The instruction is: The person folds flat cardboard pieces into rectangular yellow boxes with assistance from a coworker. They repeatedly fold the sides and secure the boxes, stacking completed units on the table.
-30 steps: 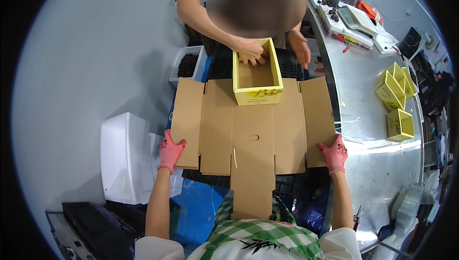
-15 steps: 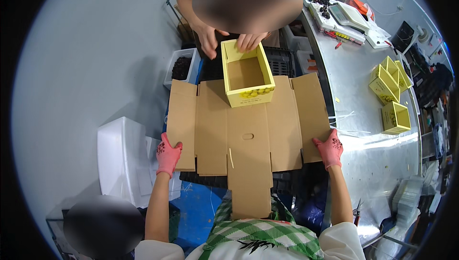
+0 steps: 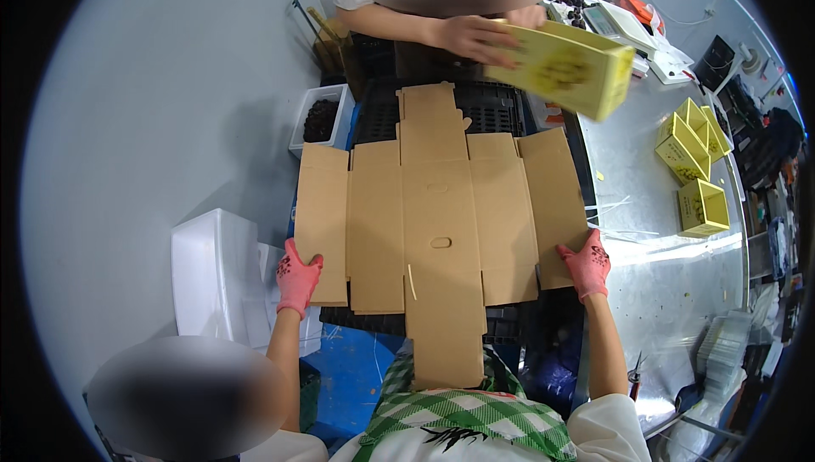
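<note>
The gloved left hand (image 3: 297,281) and right hand (image 3: 587,268) have their grip clamped on the outer left and right flaps of the unfolded cardboard carton (image 3: 441,207), over a black crate (image 3: 494,109) left of the bench (image 3: 645,296).

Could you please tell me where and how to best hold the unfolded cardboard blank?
Probably by the outer edges of its left flap and right flap, coming from both sides and pinching from above and below: the cardboard blank is thin and spread wide. The left hand and right hand are at those edges.
</note>
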The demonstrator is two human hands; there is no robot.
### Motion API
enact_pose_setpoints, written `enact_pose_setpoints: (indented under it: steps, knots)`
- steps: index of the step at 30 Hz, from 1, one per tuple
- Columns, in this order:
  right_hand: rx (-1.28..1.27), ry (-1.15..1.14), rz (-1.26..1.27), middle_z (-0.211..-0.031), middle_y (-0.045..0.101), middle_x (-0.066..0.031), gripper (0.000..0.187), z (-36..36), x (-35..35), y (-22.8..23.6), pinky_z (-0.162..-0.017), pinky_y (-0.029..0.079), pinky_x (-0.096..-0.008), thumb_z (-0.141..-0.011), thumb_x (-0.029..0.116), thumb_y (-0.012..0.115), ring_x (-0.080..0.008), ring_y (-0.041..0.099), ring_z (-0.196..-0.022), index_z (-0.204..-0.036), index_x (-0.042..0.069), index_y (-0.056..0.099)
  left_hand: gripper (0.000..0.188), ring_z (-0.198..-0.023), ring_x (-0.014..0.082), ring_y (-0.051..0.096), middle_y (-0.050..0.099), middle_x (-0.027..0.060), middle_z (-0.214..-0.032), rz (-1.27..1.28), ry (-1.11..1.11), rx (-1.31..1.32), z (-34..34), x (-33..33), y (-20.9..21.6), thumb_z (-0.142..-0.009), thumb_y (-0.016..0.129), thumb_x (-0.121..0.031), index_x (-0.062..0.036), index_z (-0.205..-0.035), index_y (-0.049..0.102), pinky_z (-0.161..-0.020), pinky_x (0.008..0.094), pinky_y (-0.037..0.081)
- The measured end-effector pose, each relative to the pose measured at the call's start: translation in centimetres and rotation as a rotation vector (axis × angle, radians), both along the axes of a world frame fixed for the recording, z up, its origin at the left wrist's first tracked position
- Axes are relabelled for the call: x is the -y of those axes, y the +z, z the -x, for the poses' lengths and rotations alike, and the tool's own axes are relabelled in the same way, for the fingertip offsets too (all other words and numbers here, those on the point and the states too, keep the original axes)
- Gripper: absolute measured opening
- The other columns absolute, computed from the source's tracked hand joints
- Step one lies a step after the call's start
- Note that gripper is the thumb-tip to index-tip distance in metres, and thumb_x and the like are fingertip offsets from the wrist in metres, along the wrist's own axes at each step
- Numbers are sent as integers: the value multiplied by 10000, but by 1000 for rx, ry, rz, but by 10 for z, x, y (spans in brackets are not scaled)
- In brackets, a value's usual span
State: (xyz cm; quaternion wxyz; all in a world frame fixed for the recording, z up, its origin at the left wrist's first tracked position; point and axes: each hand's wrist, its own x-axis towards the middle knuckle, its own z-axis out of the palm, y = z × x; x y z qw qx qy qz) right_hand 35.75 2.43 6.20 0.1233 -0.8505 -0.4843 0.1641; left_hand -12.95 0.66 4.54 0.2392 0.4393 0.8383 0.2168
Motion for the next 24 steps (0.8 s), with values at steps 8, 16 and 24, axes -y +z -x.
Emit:
enact_pose_setpoints:
  steps: [8,16,24]
  knots:
    - [58,4,60,-1102,632,-163,564,3,-3,7,-875,477,-397,-759,303,747,-330,620,-1017,-1174,43,469,430,-802,268,658,672,120,-920,87,14,100,-24,-3,38,-796,654,-158,-78,-1181,478,-704,378,499]
    - [-308,592,-266,-1106,614,-101,251,62,6,-22,-874,452,-407,-871,253,600,-318,574,-999,-1067,97,622,462,-1095,255,506,543,119,-1178,-124,-503,-192,-54,-4,-13,-845,636,-319,-185,-1279,555,-914,422,422]
    - [-6,85,-229,-1189,534,-203,794,91,0,-46,-976,394,-449,-707,343,775,-339,503,-1130,-1322,24,387,997,-1182,344,446,475,152,-1263,369,-93,-345,-82,-33,-19,-577,786,-599,29,-1262,424,-929,504,422]
